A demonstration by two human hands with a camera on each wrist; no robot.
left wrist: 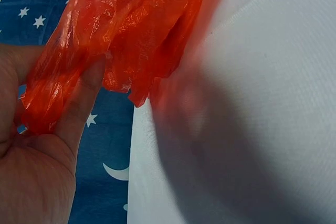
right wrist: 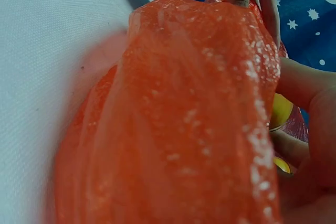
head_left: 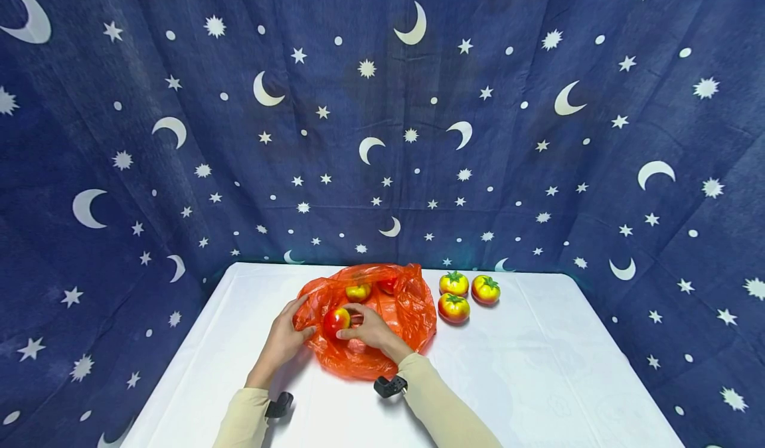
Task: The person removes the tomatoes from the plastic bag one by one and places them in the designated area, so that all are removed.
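Observation:
A thin red plastic bag [head_left: 391, 312] lies spread with its mouth gaping on the white table. My left hand [head_left: 283, 332] pinches the bag's left rim between thumb and fingers; in the left wrist view the film of the bag [left wrist: 142, 30] hangs from that hand [left wrist: 42, 166]. Over the bag's mouth, my right hand [head_left: 370, 328] grips a red-and-yellow tomato [head_left: 336, 322] between thumb and fingers. Inside the bag show a yellowish tomato [head_left: 358, 293] and a redder round one [head_left: 387, 285], partly covered by film. The bag hides much of the right wrist view.
Right of the bag stand three yellow-and-red tomatoes with green leafy tops: one at the back left [head_left: 453, 283], another on the right [head_left: 485, 290], a third in front [head_left: 453, 308]. A dark blue curtain [head_left: 382, 116] with moons and stars surrounds the white-covered table [head_left: 538, 368].

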